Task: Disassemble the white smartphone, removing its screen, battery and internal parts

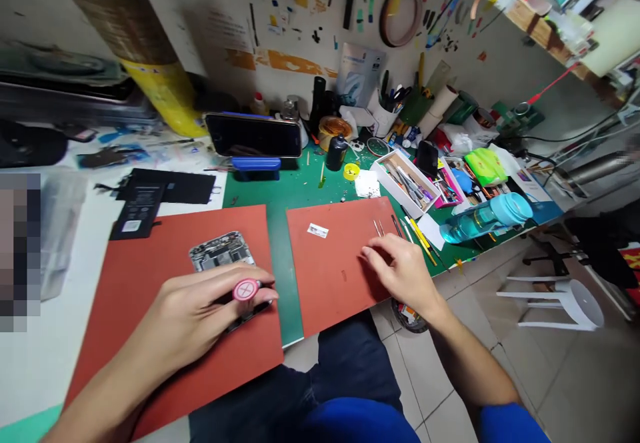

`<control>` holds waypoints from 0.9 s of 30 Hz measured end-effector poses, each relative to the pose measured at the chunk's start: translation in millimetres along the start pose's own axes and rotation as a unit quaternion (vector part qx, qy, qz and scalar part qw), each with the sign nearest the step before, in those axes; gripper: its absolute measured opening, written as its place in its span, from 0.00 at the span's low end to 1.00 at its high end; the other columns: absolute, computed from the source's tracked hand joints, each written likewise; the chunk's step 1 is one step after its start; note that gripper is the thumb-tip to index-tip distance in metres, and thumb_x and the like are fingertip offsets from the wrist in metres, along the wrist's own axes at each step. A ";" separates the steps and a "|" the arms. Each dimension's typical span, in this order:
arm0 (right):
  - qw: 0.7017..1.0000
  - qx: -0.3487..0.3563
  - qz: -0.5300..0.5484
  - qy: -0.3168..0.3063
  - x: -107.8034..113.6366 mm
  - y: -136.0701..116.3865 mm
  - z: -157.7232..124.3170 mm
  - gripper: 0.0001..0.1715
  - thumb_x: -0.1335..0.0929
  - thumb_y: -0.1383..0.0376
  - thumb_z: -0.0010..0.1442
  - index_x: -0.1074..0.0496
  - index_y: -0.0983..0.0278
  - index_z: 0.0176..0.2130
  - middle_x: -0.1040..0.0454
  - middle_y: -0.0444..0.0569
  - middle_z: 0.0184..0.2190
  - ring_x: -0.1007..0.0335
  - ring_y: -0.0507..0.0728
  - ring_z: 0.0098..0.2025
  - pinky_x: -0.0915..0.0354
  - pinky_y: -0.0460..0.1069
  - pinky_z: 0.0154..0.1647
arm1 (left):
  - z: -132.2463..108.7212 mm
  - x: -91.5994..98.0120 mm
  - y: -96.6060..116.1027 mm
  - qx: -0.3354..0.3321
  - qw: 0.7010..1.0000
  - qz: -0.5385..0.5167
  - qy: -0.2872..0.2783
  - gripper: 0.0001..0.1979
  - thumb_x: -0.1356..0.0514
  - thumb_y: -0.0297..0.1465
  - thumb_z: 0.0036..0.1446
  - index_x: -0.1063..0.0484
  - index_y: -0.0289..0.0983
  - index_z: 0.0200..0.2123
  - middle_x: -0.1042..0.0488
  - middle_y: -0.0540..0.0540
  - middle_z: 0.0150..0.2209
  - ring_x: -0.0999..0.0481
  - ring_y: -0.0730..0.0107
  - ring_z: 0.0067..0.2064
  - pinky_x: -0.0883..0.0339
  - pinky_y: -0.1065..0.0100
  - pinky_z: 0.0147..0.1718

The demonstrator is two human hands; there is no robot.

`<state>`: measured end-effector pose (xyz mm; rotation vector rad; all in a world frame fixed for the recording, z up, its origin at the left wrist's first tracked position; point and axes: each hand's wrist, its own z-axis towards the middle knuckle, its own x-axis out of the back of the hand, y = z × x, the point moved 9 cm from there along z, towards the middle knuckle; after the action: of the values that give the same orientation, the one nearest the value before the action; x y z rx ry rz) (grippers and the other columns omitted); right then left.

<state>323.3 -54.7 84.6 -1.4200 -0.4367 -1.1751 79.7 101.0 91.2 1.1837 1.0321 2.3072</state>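
Note:
My left hand (215, 303) is closed around a screwdriver (246, 289), whose round pink cap with a cross faces me. Below that hand lies an opened phone (223, 251) with its inner boards showing; the hand covers its lower part. The phone rests on the left reddish-brown mat (150, 283). Over the right mat (330, 283), my right hand (403, 273) has its thumb and fingers drawn together at the tips; whatever is between them is hidden or too small to name. Thin metal tools (379, 227) lie just beyond its fingers. A small white label-like strip (318, 230) is on the same mat.
Dark phone batteries (140, 209) lie at the left. A phone (254, 136) leans on a blue stand (256, 166) behind the mats. To the right are a tool box (407, 183), pens (423, 241) and a blue bottle (487, 217). A white stool (575, 304) stands on the floor.

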 end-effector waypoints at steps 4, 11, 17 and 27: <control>0.995 0.017 -0.034 -0.091 -49.4 -35.4 41.2 0.08 0.31 0.62 0.77 0.20 0.61 0.47 0.18 0.52 0.44 0.21 0.59 0.44 0.34 0.52 0.44 | -0.2 0.3 3.6 -0.032 0.999 -0.020 0.013 0.10 0.36 0.37 0.73 0.17 0.40 0.40 0.13 0.52 0.35 0.12 0.73 0.35 0.22 0.81 0.36; 0.980 -0.074 -0.027 -0.180 -82.5 -33.7 83.5 0.06 0.26 0.71 0.68 0.22 0.63 0.36 0.17 0.51 0.37 0.23 0.58 0.40 0.41 0.49 0.37 | -1.2 -1.3 6.4 -0.031 0.999 -0.025 0.014 0.10 0.38 0.36 0.75 0.19 0.41 0.40 0.14 0.51 0.35 0.13 0.72 0.32 0.23 0.79 0.31; 0.992 -0.002 0.119 -0.035 -8.3 -54.2 98.8 0.09 0.26 0.64 0.70 0.21 0.62 0.35 0.22 0.40 0.27 0.27 0.52 0.29 0.33 0.48 0.32 | -5.5 -3.9 0.5 -0.027 0.999 -0.026 -0.005 0.10 0.41 0.36 0.75 0.20 0.43 0.41 0.13 0.50 0.38 0.13 0.69 0.35 0.23 0.77 0.32; 0.888 0.245 -0.155 0.356 265.7 -160.9 221.4 0.25 0.38 0.61 0.72 0.22 0.67 0.28 0.16 0.48 0.39 0.21 0.56 0.52 0.39 0.46 0.35 | -5.8 -5.6 -2.6 -0.013 0.999 -0.039 -0.004 0.13 0.41 0.36 0.76 0.18 0.41 0.39 0.14 0.49 0.37 0.14 0.69 0.34 0.24 0.75 0.33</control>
<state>391.6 88.5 431.4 -0.4291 -0.3980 -1.6057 78.2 96.8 84.0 1.1211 1.0240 2.2466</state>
